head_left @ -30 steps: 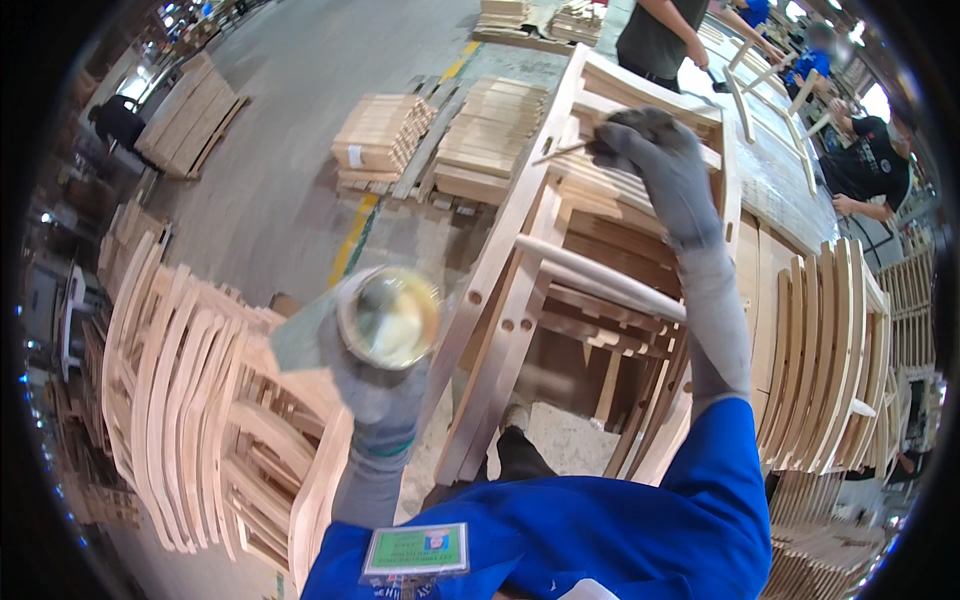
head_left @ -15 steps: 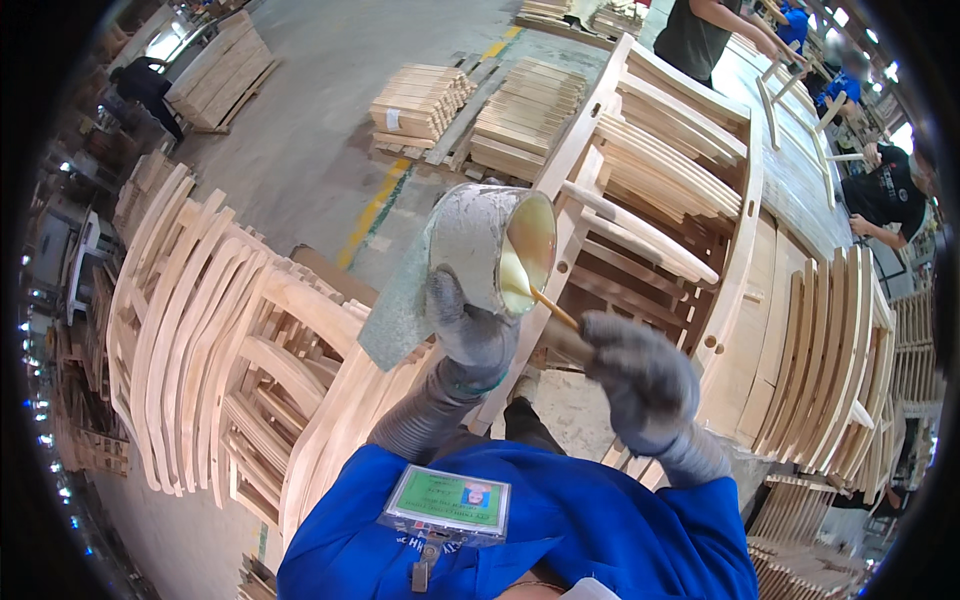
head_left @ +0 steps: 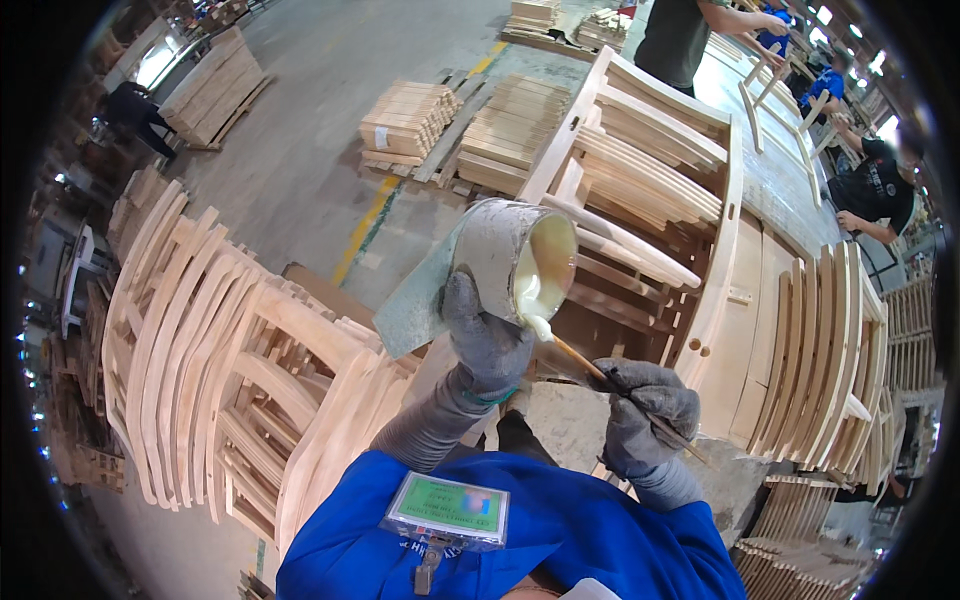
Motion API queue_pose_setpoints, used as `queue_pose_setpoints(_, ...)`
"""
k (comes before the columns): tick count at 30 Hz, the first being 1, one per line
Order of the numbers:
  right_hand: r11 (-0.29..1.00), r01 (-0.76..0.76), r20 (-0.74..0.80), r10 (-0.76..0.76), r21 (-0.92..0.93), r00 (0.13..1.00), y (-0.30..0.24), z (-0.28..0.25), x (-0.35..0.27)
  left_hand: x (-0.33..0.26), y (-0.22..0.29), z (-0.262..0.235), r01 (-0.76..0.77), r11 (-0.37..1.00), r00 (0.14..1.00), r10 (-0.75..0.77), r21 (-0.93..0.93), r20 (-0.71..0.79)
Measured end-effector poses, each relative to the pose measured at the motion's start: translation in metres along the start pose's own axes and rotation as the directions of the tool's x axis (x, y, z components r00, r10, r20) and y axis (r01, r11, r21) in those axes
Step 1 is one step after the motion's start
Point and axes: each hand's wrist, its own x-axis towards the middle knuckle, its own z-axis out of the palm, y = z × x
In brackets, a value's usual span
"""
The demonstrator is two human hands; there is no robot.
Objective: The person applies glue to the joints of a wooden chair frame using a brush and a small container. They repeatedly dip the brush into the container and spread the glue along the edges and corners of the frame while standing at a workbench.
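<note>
My L hand grips tilted grey-white cylindrical can w/ cream-coloured liquid; R hand holds thin brown wooden stick.

A grey concrete floor, marked by a yellow line edged in green, spreads across the upper left. On it sits a slatted pallet base bearing two neat stacks of pale wooden pieces, side by side. Farther left, a low pallet carries a tall block of boards. At upper right, a table with a pale, shiny top holds light wooden frames.
</note>
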Motion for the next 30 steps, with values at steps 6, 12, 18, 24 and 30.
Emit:
queue_pose_setpoints(6,0.975,-0.223,-0.46,0.188,-0.021,0.868,0.009,-0.032,0.042,0.006,-0.016,-0.018,0.058,0.998,0.977,-0.049,0.038,-0.206)
queue_pose_setpoints(12,0.887,-0.165,-0.528,-0.1,-0.431,0.843,0.013,-0.204,0.145,0.015,-0.019,-0.056,-0.212,0.844,0.955,0.287,0.492,-0.08)
queue_pose_setpoints(18,0.444,-0.298,-0.324,0.016,-0.845,0.946,0.046,-0.275,0.195,0.024,0.001,-0.071,-0.124,0.8,0.952,0.263,0.587,-0.158)
queue_pose_setpoints(24,0.326,-0.308,-0.311,0.045,-0.894,0.949,0.064,-0.284,0.204,0.03,0.012,-0.063,-0.269,0.086,0.907,0.358,0.959,0.222)
queue_pose_setpoints(30,0.246,-0.278,-0.281,0.022,-0.929,0.959,0.069,-0.287,0.21,0.033,0.016,-0.074,-0.251,-0.032,0.902,0.354,0.967,0.246)
